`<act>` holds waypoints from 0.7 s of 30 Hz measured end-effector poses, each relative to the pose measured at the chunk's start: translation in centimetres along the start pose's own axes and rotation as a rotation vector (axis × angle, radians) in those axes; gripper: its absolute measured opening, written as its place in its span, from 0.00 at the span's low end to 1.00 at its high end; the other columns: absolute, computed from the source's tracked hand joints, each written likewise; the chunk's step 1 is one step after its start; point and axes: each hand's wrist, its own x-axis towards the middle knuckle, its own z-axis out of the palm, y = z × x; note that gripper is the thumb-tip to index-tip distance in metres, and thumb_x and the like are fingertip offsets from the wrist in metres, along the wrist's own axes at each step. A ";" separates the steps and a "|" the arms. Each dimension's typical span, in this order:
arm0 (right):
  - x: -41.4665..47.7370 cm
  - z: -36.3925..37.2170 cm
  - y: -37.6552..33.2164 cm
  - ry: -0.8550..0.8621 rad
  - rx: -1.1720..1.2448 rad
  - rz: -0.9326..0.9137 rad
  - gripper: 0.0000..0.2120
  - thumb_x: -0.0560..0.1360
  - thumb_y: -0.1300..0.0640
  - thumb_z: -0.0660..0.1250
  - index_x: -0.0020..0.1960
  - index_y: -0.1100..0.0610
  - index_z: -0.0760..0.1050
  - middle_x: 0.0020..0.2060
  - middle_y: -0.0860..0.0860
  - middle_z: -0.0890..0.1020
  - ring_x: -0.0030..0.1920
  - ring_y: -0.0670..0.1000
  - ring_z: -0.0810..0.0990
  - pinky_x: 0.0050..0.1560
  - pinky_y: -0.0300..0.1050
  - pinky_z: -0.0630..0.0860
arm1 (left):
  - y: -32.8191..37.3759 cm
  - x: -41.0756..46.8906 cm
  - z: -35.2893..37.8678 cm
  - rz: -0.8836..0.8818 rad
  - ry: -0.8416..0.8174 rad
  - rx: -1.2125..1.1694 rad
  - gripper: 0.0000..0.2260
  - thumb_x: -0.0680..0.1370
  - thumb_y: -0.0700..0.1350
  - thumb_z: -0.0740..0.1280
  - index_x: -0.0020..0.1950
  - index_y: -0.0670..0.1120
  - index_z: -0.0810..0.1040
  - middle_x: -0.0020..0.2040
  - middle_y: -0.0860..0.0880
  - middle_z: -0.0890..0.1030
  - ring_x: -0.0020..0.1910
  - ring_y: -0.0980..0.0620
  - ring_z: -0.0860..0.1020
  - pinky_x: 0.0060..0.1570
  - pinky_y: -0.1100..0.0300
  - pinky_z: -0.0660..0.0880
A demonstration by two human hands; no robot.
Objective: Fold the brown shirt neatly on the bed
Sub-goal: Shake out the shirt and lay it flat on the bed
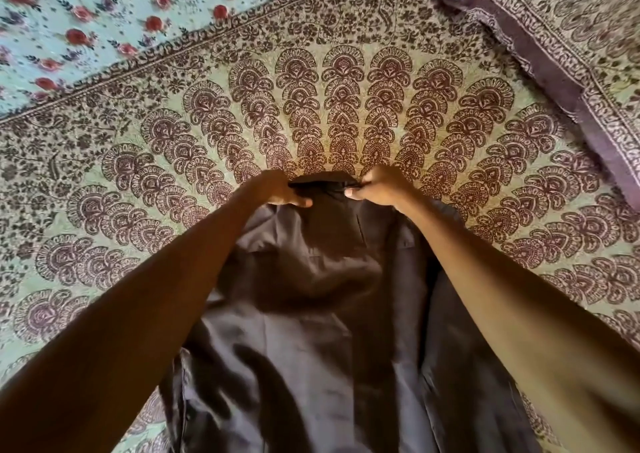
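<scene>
Left hand (289,192) and right hand (372,189) each have a pinching grip on the far edge of the brown shirt (311,314), which runs from mid-bed (346,106) to the near edge, so I'd tug evenly and lay it flat.

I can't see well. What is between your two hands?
In the head view, the dark top edge of the brown shirt stretches between the left hand and the right hand; both hands pinch it.
</scene>
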 end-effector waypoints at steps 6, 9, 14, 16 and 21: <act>-0.6 2.3 1.5 0.327 -0.042 -0.111 0.15 0.73 0.41 0.69 0.47 0.53 0.79 0.43 0.51 0.84 0.45 0.55 0.81 0.47 0.49 0.76 | -1.4 -0.4 2.4 0.110 0.458 -0.271 0.18 0.72 0.49 0.74 0.57 0.44 0.73 0.51 0.46 0.79 0.51 0.46 0.77 0.50 0.53 0.74; -1.3 2.9 2.4 0.419 -0.179 -0.092 0.21 0.74 0.35 0.64 0.52 0.53 0.75 0.43 0.52 0.83 0.46 0.56 0.81 0.55 0.53 0.73 | -2.0 -0.3 4.2 0.068 0.504 -0.316 0.22 0.71 0.49 0.74 0.59 0.48 0.69 0.53 0.46 0.80 0.53 0.42 0.78 0.53 0.48 0.75; -3.0 2.3 4.3 0.433 -0.364 -0.032 0.22 0.76 0.36 0.62 0.57 0.54 0.73 0.45 0.53 0.83 0.50 0.57 0.81 0.58 0.54 0.67 | 0.7 -2.3 5.5 0.015 0.843 0.056 0.25 0.74 0.49 0.70 0.67 0.47 0.65 0.65 0.43 0.71 0.66 0.41 0.69 0.66 0.41 0.62; -4.0 1.9 5.6 0.452 -0.408 0.028 0.21 0.76 0.39 0.64 0.59 0.54 0.72 0.51 0.55 0.82 0.56 0.59 0.78 0.60 0.57 0.66 | 2.5 -3.7 6.9 0.156 0.914 0.071 0.18 0.77 0.48 0.66 0.65 0.46 0.69 0.65 0.42 0.71 0.65 0.41 0.69 0.65 0.44 0.64; -9.2 2.4 9.1 0.543 -0.295 0.342 0.31 0.74 0.48 0.69 0.71 0.59 0.62 0.68 0.62 0.69 0.67 0.65 0.68 0.64 0.62 0.65 | 6.9 -5.5 13.3 0.476 0.542 0.252 0.22 0.77 0.59 0.61 0.68 0.53 0.68 0.67 0.46 0.67 0.65 0.43 0.68 0.61 0.45 0.67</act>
